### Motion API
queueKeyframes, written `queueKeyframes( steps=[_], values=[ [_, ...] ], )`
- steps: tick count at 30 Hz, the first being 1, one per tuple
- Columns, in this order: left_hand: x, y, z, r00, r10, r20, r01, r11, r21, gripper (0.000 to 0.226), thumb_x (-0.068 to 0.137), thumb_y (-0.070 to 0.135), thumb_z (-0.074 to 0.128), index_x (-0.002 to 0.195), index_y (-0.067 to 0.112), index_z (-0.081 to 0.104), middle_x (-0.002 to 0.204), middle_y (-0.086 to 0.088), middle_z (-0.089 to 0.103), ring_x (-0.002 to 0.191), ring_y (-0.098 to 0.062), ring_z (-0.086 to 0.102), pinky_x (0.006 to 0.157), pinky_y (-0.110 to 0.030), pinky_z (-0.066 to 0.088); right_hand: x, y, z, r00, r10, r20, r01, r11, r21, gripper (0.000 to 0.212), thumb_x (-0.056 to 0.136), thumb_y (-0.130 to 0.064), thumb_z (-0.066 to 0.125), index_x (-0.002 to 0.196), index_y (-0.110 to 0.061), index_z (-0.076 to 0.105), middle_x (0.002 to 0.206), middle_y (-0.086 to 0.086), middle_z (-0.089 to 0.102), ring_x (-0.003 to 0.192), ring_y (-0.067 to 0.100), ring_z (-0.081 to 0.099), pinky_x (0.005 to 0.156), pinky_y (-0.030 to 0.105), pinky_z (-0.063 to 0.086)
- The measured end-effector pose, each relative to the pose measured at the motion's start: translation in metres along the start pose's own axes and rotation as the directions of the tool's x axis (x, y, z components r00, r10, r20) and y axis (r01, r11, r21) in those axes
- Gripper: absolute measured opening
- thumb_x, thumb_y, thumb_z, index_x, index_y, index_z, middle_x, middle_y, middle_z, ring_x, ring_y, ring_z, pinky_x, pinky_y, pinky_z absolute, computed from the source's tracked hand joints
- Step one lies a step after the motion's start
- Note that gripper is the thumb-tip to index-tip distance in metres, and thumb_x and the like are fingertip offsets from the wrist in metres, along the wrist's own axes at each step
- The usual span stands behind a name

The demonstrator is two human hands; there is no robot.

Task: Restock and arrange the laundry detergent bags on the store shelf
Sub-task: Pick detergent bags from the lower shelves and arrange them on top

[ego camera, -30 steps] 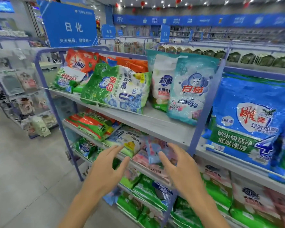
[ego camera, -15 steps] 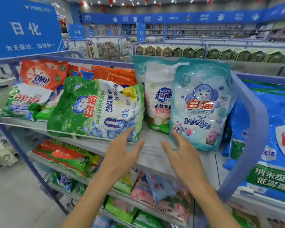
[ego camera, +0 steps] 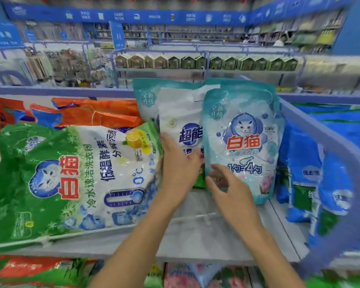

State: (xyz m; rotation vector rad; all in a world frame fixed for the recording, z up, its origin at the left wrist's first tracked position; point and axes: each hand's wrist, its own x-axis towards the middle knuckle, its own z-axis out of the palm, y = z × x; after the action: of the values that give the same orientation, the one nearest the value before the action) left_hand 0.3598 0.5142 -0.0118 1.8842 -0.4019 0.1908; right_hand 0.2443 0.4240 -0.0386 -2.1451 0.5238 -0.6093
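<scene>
On the top shelf [ego camera: 206,240] a light teal cat-logo detergent bag [ego camera: 242,140] stands upright, leaning back on a white detergent bag [ego camera: 180,113]. My right hand [ego camera: 227,190] touches the teal bag's lower left corner, fingers spread, thumb at its edge. My left hand [ego camera: 179,165] lies flat on the white bag's lower front, between it and a large green cat-logo bag [ego camera: 71,175] lying sideways at the left. Neither hand has closed around a bag.
Orange bags [ego camera: 96,113] lie behind the green one. A purple shelf divider [ego camera: 328,142] curves down at the right, with blue bags [ego camera: 320,183] beyond it. More bags fill the lower shelf [ego camera: 185,275]. Other aisles stand behind.
Both hands rose from below the shelf edge and reached forward onto the upright bags. The camera moved closer and rightward along the shelf.
</scene>
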Motion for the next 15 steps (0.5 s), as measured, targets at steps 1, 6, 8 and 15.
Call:
queueKeyframes(
  steps=[1,6,8,15],
  values=[
    [0.007,0.003,0.004,1.0,-0.027,0.015,0.027,1.0,-0.007,0.1,0.089,0.028,0.072,0.158,-0.001,0.005,0.164,-0.016,0.022,0.151,-0.025,0.025,0.121,-0.019,0.013,0.001,0.002,0.0,1.0,0.013,-0.009,-0.013,0.999,0.035,0.036,0.096,-0.03,0.068,0.132,-0.03,0.062,0.11,-0.017,0.072,0.1,-0.003,0.066,0.097,0.03,0.052],
    [0.039,-0.009,0.005,0.992,-0.125,-0.014,0.122,0.983,-0.139,0.091,0.069,0.024,0.087,0.14,0.004,0.033,0.142,-0.015,0.052,0.131,-0.029,0.052,0.115,-0.045,0.039,0.003,0.011,-0.001,1.0,0.028,-0.012,-0.026,0.992,0.126,0.038,0.097,-0.028,0.068,0.134,-0.029,0.061,0.112,-0.018,0.073,0.103,-0.007,0.065,0.092,0.014,0.05],
    [0.036,-0.008,0.001,0.996,-0.087,-0.035,0.083,0.989,-0.119,0.07,0.067,0.026,0.089,0.124,0.009,0.052,0.124,-0.005,0.066,0.115,-0.021,0.064,0.103,-0.042,0.051,0.003,0.013,-0.001,1.0,0.027,-0.006,-0.025,0.989,0.148,0.037,0.098,-0.026,0.068,0.133,-0.03,0.06,0.112,-0.019,0.072,0.102,-0.011,0.064,0.086,0.007,0.048],
    [0.002,0.014,-0.01,0.986,0.045,-0.162,-0.059,0.995,-0.082,0.026,0.078,0.032,0.084,0.096,0.022,0.069,0.093,0.006,0.072,0.087,-0.015,0.069,0.077,-0.033,0.056,0.0,0.014,-0.006,0.999,0.026,0.021,-0.03,0.973,0.23,0.035,0.099,-0.023,0.066,0.132,-0.032,0.059,0.111,-0.022,0.071,0.102,-0.015,0.062,0.081,0.0,0.045]
  ],
)
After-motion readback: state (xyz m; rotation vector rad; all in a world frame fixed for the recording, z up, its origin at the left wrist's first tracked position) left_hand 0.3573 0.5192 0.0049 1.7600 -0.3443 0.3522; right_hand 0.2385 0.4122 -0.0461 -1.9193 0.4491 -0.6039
